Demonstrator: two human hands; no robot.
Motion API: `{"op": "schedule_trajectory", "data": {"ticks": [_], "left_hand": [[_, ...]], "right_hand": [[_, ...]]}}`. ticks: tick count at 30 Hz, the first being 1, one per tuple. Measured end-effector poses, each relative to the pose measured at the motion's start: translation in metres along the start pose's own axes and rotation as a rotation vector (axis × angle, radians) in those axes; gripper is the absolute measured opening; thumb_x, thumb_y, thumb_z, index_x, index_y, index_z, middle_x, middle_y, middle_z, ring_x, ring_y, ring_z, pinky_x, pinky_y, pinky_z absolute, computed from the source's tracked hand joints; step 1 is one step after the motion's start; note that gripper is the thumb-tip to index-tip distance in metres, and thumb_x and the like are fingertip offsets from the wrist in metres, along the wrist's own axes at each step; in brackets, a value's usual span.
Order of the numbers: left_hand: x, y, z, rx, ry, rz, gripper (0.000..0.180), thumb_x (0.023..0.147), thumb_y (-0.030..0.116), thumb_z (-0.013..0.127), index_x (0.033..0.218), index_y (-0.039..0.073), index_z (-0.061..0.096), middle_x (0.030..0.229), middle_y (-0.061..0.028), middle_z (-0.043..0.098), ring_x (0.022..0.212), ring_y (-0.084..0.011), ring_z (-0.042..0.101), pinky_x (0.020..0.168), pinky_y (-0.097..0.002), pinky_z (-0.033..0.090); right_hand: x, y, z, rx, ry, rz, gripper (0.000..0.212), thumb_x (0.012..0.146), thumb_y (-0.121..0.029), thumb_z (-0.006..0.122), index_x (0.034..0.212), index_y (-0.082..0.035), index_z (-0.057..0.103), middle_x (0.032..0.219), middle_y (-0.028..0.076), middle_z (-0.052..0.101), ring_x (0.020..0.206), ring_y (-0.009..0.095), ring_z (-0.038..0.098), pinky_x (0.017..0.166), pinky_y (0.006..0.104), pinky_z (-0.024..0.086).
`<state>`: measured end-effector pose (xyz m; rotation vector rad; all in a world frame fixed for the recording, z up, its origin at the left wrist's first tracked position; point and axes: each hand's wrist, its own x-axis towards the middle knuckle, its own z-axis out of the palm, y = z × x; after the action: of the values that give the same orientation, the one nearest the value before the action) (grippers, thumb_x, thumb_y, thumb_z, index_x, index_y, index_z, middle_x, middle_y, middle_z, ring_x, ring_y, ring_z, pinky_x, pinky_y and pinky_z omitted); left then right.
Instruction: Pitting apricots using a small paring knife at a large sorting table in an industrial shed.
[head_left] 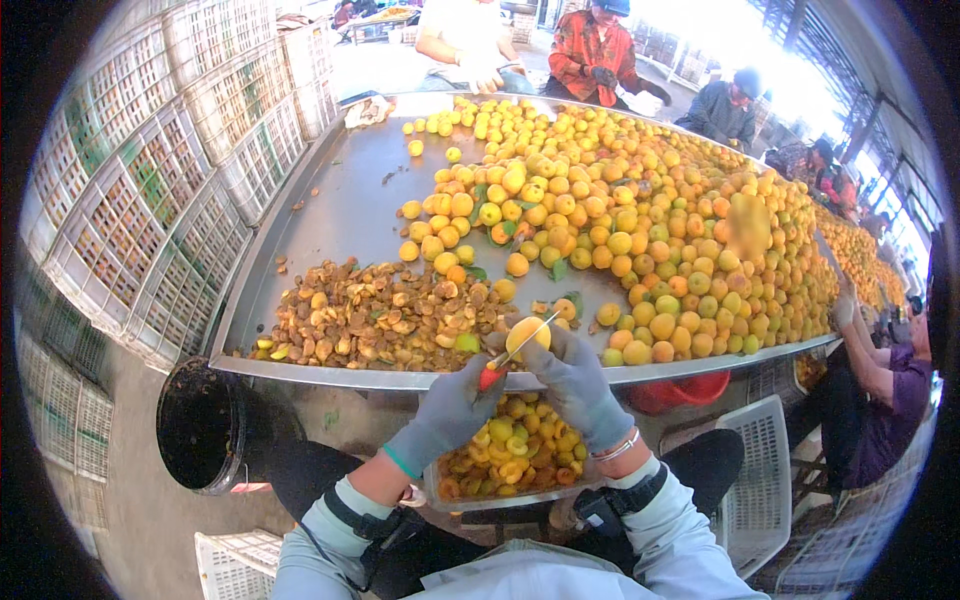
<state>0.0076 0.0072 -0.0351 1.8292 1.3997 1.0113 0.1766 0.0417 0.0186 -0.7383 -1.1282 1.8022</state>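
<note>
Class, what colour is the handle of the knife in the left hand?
Red: the knife handle shows in the head view.

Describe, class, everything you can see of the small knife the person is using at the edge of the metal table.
The knife is small, with a thin, pale metal blade and a short red handle. It lies on a slant, handle low and blade tip pointing up to the right. The gloved left hand grips the handle, which mostly hides it. The blade rests against a yellow fruit held in the gloved right hand, just above the rim of the metal table. How deep it cuts cannot be told.
</note>
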Motion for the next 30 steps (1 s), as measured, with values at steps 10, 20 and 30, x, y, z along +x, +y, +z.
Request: {"op": "schedule_trajectory", "data": {"ticks": [10,20,30], "left_hand": [[0.003,-0.003,0.001,0.045,-0.061,-0.003,0.029,0.085,0.025,0.057,0.105,0.006,0.046,0.076,-0.0227,0.06,0.076,-0.0434,0.059,0.061,-0.0477,0.046],[0.008,-0.02,0.014,0.081,-0.064,0.049,0.024,0.082,0.015,0.06,0.1,0.001,0.053,0.074,-0.0212,0.06,0.075,-0.0396,0.061,0.061,-0.0388,0.047],[0.007,-0.036,0.037,-0.082,-0.009,-0.038,0.024,0.087,0.019,0.055,0.095,-0.005,0.052,0.067,-0.0207,0.057,0.062,-0.0345,0.058,0.053,-0.0391,0.041]], "right_hand": [[-0.007,0.006,-0.011,0.13,0.006,-0.138,0.044,0.082,-0.019,0.066,0.119,0.0,0.052,0.113,0.009,0.061,0.103,0.019,0.058,0.084,0.0308,0.05],[-0.006,0.025,-0.029,-0.954,0.163,-0.399,0.052,0.085,-0.016,0.062,0.132,-0.006,0.041,0.108,0.007,0.06,0.095,0.016,0.057,0.079,0.0292,0.049],[-0.014,0.013,-0.017,-0.866,0.289,-0.226,0.053,0.085,-0.031,0.063,0.128,-0.008,0.042,0.098,0.018,0.063,0.089,0.028,0.063,0.071,0.0345,0.05]]}}
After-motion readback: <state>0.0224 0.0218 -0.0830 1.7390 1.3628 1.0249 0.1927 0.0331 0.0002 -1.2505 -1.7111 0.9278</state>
